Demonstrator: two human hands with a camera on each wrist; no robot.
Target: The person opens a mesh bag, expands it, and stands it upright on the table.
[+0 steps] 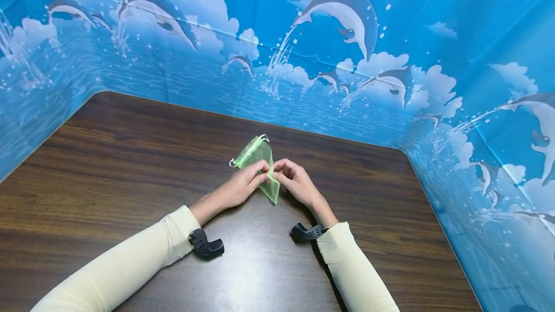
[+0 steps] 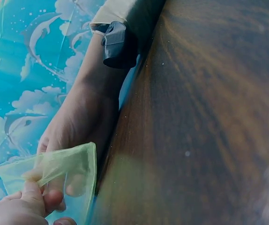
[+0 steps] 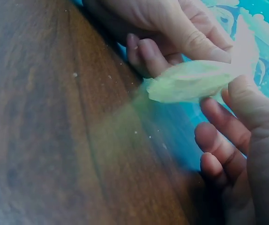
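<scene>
A sheer light-green drawstring pouch is held between both hands, just over the brown table. Its white cord loops point to the far side, and a lower corner hangs toward the person. My left hand pinches the pouch's edge between thumb and forefinger. Opposite it, my right hand pinches the same edge from the right. In the left wrist view the thin fabric lets the fingers behind it show through. Up close in the right wrist view, the fabric is folded between the two thumbs.
The dark wood-grain table reaches a blue dolphin-print curtain at the back and both sides. A black wrist camera is worn on the left sleeve, another black camera on the right.
</scene>
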